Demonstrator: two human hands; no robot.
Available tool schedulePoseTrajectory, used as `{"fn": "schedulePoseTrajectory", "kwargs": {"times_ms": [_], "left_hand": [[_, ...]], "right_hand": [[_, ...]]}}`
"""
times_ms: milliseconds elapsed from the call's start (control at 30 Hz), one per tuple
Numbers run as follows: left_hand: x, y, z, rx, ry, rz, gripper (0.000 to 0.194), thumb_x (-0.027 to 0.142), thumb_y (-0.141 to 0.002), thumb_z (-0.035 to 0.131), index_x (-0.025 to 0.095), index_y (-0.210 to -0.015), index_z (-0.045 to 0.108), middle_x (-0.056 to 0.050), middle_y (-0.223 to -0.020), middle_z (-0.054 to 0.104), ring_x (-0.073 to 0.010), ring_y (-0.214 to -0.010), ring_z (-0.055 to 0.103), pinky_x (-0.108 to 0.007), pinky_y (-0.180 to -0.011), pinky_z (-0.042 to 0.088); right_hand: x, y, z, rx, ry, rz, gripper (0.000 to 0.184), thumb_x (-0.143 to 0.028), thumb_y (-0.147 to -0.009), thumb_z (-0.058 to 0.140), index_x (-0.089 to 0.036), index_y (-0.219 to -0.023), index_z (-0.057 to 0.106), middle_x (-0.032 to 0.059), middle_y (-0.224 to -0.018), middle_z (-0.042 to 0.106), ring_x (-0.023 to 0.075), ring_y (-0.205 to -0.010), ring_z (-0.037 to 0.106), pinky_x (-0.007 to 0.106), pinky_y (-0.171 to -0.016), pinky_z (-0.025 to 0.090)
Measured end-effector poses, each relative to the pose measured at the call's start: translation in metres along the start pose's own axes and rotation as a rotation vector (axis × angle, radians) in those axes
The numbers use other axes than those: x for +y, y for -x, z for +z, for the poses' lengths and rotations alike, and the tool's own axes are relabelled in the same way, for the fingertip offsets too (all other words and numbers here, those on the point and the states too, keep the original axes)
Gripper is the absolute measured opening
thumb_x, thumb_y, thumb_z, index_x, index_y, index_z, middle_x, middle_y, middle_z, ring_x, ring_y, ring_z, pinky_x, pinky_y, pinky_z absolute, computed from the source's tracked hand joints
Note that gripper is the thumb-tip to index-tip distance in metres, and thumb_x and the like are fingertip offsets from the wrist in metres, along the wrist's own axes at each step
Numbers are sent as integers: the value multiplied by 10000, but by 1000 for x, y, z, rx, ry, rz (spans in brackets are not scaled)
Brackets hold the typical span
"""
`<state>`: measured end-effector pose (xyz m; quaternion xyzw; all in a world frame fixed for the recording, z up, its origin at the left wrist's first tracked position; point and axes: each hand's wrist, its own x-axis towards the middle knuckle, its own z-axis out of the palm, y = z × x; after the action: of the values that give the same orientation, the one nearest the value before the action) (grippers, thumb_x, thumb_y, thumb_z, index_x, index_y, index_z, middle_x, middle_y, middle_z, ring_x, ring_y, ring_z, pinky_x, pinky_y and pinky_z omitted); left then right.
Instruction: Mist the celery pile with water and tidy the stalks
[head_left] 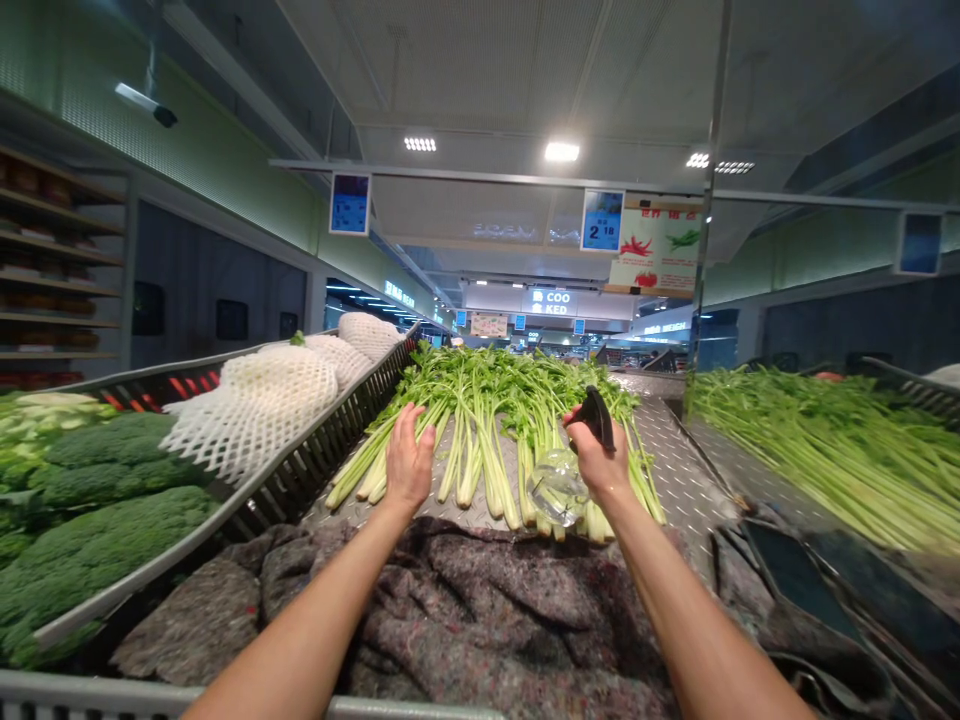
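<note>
Over celery (477,440), clear black-topped bottle (556,490)

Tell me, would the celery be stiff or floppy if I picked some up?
Probably both! The pale stalks look long, thick and straight, so that end would likely stay fairly stiff. The leafy tops look thin and bushy, so they'd probably flop. The bunches lie close with leaves overlapping, so neighbours might get tugged along too.

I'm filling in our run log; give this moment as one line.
left hand: open, near green celery; right hand: gripping clear, black-topped spray bottle; crumpled grey-brown cloth: beneath forearms
</note>
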<state>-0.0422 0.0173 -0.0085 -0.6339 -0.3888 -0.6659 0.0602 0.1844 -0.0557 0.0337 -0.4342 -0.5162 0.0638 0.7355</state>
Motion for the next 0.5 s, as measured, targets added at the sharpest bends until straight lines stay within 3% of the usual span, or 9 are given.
{"fn": "schedulePoseTrajectory", "kwargs": {"times_ms": [500], "left_hand": [[2,0,0,-8,-12,-15,442,403,-821,271,124,-1121,438,-151,-1268,398,-234,-1199,338,-435,-1004,254]], "right_hand": [[-15,13,8,4,-20,-30,284,-299,-601,533,-169,-848,587,32,-833,621,169,-701,553,293,-647,419]]}}
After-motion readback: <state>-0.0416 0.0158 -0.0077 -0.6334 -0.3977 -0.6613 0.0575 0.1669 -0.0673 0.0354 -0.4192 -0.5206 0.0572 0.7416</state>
